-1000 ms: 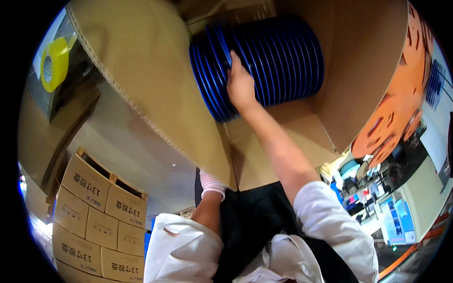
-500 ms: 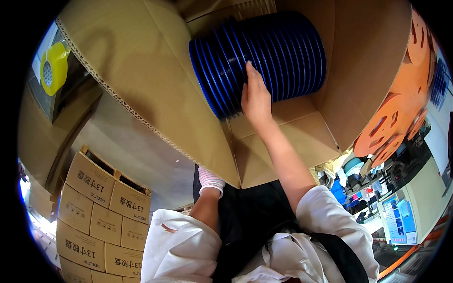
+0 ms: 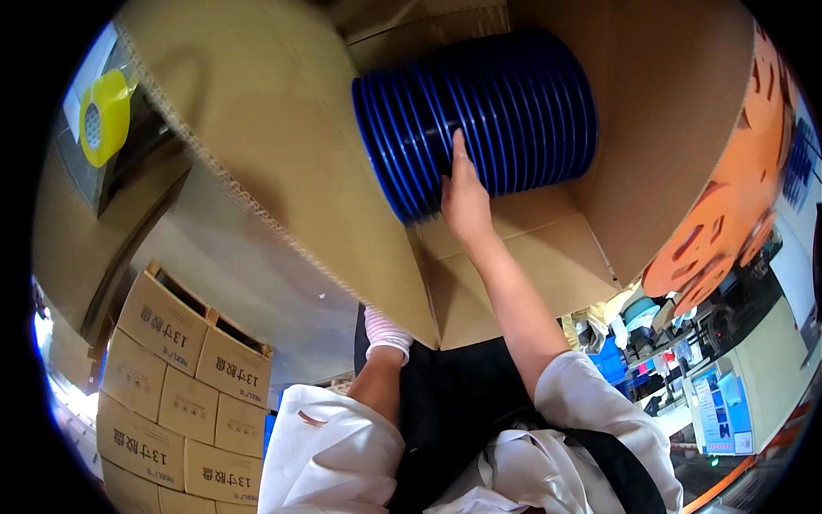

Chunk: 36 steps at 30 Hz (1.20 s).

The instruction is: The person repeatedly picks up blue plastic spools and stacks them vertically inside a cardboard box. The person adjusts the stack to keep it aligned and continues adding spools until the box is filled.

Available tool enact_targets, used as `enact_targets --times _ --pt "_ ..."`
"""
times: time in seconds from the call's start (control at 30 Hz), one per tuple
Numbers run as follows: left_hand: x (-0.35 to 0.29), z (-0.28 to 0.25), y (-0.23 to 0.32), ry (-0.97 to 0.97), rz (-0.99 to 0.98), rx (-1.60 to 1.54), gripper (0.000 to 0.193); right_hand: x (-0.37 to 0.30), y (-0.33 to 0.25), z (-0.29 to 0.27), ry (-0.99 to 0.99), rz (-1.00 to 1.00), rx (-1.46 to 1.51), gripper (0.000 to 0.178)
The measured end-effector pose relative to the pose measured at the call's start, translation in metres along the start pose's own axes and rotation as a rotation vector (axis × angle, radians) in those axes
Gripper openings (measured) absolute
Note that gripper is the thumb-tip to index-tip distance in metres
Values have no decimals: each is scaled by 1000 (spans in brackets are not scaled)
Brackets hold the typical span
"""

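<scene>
A row of blue reels or discs lies on its side, packed edge to edge inside a large open cardboard box. My right hand is bare and reaches into the box from the front. Its fingers stretch along the near side of the row, with the thumb a little apart, to the left of the row's middle. My left hand, in a pink and white striped glove, is behind the box's near left flap. That flap hides its fingers, so its grip cannot be seen.
Stacked cartons stand at the lower left. A roll of yellow tape sits at the far left. Orange slotted discs are just outside the box's right wall. Further right is a cluttered bench beside a pale cabinet.
The whole view has shifted slightly. The left-end reels, smeared by motion before, are sharper and more evenly spaced. My right hand sits slightly lower in view, still against the row.
</scene>
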<state>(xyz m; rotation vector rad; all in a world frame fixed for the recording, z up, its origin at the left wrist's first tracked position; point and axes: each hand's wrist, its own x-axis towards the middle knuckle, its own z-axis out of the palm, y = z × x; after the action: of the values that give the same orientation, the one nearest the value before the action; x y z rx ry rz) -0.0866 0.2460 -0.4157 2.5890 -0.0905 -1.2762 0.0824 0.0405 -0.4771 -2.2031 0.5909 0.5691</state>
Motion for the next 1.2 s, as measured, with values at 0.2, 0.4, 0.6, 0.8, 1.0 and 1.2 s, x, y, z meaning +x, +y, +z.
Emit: enact_targets --times 0.2,0.4,0.6,0.8,1.0,1.2 --pt "0 -5 4 -67 13 114 44 -23 3 -2 223 -341 -107 62" --pt "-7 12 -6 -140 31 156 47 -19 8 -15 365 -382 -172 62" --pt "-1 13 -6 -203 -33 93 47 4 0 -27 365 -449 -237 57" --pt "-3 25 -14 -127 49 133 48 18 -5 -14 339 -555 -148 55" --pt "-1 20 -10 -62 67 117 48 3 -7 -9 234 -539 -146 46" --pt "2 12 -6 -136 -3 46 46 -25 9 -19 306 -522 -223 48"
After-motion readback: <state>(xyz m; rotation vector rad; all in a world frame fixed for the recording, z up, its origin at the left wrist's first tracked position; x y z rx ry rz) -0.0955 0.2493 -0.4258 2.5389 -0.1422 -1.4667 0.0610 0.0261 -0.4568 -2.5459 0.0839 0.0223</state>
